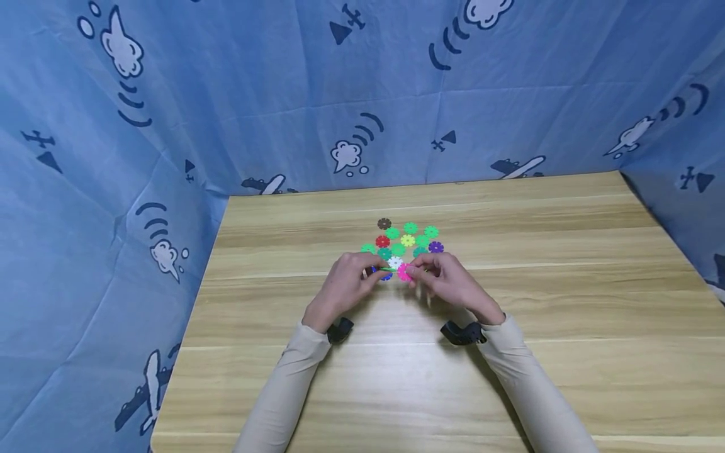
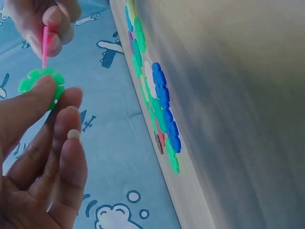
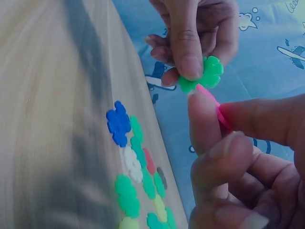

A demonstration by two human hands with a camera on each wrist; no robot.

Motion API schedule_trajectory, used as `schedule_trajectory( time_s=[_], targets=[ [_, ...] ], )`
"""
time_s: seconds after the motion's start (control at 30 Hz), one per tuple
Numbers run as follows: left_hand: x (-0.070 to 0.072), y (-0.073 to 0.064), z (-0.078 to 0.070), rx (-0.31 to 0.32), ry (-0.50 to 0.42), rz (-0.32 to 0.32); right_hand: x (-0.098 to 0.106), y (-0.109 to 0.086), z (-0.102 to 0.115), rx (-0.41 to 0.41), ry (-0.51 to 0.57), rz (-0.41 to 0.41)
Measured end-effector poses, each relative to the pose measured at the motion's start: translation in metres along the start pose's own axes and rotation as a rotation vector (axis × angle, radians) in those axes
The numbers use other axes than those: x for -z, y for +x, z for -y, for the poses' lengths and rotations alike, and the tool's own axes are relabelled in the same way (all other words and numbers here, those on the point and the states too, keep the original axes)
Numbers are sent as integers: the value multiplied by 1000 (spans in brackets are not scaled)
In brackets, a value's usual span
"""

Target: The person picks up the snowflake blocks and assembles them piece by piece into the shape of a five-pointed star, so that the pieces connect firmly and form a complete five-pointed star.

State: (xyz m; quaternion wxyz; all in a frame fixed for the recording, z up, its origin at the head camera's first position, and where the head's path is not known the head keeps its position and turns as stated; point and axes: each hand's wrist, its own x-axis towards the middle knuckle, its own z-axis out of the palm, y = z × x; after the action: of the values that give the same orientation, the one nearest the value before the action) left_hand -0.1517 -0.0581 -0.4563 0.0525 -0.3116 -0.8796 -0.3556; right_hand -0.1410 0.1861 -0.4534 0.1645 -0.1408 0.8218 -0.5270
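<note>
Between thumb and fingers, my left hand (image 1: pixel 350 280) pinches a green flower-shaped plastic disc (image 3: pixel 213 72) with notched edges. My right hand (image 1: pixel 452 282) pinches a similar pink disc (image 3: pixel 209 99), turned edge-on to the green one in both wrist views. The two rims meet above the tabletop; whether their slots are interlocked I cannot tell. Just beyond the hands lie more such discs: a white disc (image 1: pixel 394 262), a red disc (image 1: pixel 382 241), a yellow disc (image 1: pixel 408 240) and several green ones. Blue discs (image 2: pixel 161 86) lie nearest the left hand, partly hidden by it in the head view.
A brown disc (image 1: pixel 384 223) marks the far end of the loose group, and a purple disc (image 1: pixel 436 247) its right side. Everything lies on a wood-grain table (image 1: pixel 566 251). A blue patterned cloth (image 1: pixel 396 94) hangs behind the table and along both sides.
</note>
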Motion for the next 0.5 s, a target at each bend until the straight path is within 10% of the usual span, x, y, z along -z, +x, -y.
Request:
schedule_trajectory(
  time_s=[0.5],
  targets=[
    [0,-8,-7,-121,-63,-139,-11,-5,12,-31,82,-92]
  ],
)
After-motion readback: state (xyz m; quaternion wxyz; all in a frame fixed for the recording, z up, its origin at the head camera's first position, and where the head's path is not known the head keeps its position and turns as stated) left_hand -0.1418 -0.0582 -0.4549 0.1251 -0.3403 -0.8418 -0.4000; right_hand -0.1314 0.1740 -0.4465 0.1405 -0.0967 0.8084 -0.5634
